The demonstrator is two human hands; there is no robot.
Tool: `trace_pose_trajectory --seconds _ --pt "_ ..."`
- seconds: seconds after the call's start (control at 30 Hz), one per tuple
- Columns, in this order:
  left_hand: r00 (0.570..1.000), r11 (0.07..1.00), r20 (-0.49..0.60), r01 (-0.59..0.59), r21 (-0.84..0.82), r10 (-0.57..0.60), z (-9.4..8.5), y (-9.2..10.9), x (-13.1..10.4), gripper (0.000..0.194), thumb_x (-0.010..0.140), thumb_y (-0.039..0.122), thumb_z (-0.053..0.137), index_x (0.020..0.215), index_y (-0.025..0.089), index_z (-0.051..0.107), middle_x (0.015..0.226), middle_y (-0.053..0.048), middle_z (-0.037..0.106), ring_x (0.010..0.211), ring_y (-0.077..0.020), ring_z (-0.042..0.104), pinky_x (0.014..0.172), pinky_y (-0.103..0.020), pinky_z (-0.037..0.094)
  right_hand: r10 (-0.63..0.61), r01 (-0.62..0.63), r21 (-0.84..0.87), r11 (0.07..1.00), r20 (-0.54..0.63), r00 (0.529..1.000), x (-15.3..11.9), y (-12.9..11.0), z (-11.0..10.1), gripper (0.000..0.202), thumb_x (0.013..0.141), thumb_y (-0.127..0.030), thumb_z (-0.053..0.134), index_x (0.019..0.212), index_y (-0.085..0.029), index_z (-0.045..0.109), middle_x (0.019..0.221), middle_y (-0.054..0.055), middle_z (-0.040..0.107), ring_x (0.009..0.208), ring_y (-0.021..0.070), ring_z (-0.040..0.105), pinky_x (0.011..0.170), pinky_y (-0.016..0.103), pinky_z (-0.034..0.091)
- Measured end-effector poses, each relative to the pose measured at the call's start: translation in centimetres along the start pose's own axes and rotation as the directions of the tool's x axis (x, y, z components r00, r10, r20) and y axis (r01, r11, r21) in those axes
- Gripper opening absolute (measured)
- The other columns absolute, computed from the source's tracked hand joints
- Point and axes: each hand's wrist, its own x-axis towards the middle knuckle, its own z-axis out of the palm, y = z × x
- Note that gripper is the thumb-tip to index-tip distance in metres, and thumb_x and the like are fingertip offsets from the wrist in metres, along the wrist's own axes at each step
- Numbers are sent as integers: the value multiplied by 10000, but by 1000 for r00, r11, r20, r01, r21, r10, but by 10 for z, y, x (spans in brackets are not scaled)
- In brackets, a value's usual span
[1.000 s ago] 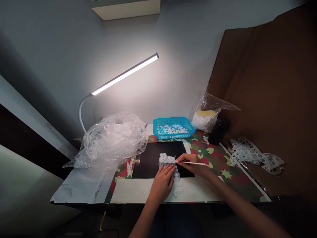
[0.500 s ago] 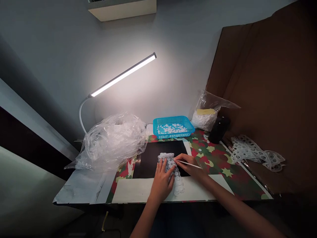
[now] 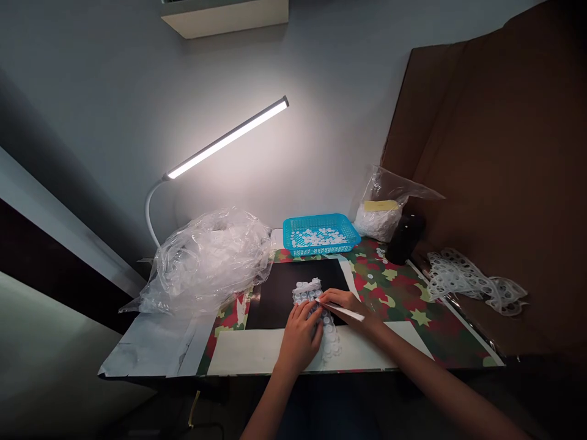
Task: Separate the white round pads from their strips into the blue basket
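A white strip patterned with rows of small round discs lies over the black mat and the pale sheet at the table's front. My left hand rests on it, its fingertips laid on the discs and the thumb apart from the fingers. Between the fingers of my right hand is a slim white tapered tool, its tip close to the strip beside my left fingertips. At the strip's far end a narrow white piece lies slantwise; whether it is detached I cannot tell.
A blue basket with loose white discs stands behind the mat. To the left lies a large clear bag beneath a lit lamp. At right are a dark cylinder, a bag of white pieces and perforated white scraps.
My left fingers have drawn back toward me and bent a little. The right hand has shifted slightly left and turned the tool. A narrow piece at the strip's far end now sits slantwise.
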Motion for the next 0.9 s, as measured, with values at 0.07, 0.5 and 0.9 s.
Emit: trace_pose_trajectory --seconds 0.07,0.5,0.9 --pt "1000 1000 1 0 -7 0 0 0 0 321 890 212 464 1196 235 560 1267 -58 560 1210 -249 471 1034 -494 368 -16 16 -21 1000 10 1000 1 2 1 272 952 -361 422 923 -194 636 922 59 637 814 169 630 731 266 509" --pt "1000 999 23 -1 -34 2 2 -3 0 386 885 189 458 1257 270 515 1330 -34 516 1243 -224 453 1061 -472 350 -9 -4 -103 995 -129 992 22 18 10 224 916 -288 438 813 -201 617 809 45 613 712 177 591 655 285 474" --pt "992 1000 -129 12 -22 -14 1 0 -2 356 846 198 511 1197 233 554 1226 -57 597 1168 -231 527 1001 -442 441 109 -89 85 992 -273 956 21 -2 4 284 870 -438 533 763 -189 613 741 36 642 700 177 626 627 284 522"
